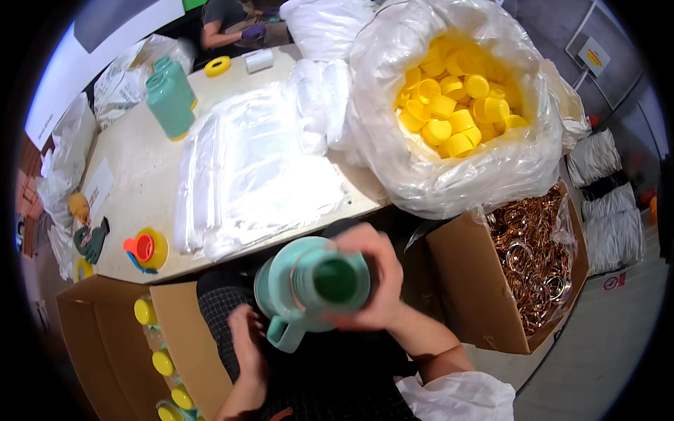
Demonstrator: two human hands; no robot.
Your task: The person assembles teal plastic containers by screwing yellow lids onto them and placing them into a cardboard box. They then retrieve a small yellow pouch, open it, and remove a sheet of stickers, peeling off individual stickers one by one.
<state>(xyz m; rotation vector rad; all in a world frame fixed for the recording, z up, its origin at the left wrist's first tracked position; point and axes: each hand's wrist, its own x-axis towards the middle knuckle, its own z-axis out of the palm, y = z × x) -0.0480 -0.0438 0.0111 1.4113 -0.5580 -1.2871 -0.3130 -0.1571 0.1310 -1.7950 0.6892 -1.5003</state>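
My right hand (372,281) grips the open neck of a teal plastic jug (309,288), held over my lap with its mouth facing up at the camera. My left hand (247,344) rests with fingers loosely apart just below the jug's handle (284,335), touching or almost touching it. A large clear bag of yellow caps (456,98) sits on the table right of centre. A cardboard box of copper-coloured rings (533,259) stands at my right.
A stack of clear plastic bags (260,168) lies on the white table (133,175). Two teal jugs (170,98), a yellow tape roll (217,66) and a yellow-and-red cap (147,248) are on it. A box of capped jugs (165,351) is at my left. Another person (232,24) sits opposite.
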